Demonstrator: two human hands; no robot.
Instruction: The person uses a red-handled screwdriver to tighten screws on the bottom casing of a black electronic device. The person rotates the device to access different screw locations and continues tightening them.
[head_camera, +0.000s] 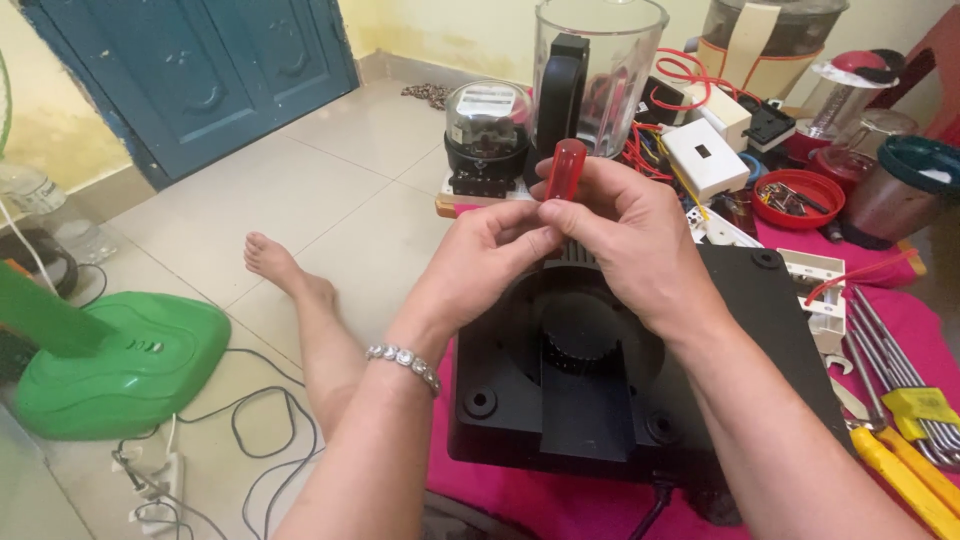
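**Screwdriver over the black base**

Nearest the camera sat the black base (740, 330), underside up on a pink cloth (560, 505), its ribbed hub showing below my wrists. Both hands met above it on a screwdriver (566, 170): my right hand (625, 235) wrapped around the lower part of the red handle, and my left hand (490, 250) pinched it from the side with thumb and fingertips. I judged the handle hard, light and somewhat slick, best gripped around its thick middle; the shaft was hidden. The base looked heavy and stiff, safest held by its edges. Behind stood a clear jar (598, 70) and a round meter (487, 130) with a white label on its face. A white box (705, 155) and a red bowl (798, 197) lay to the right.
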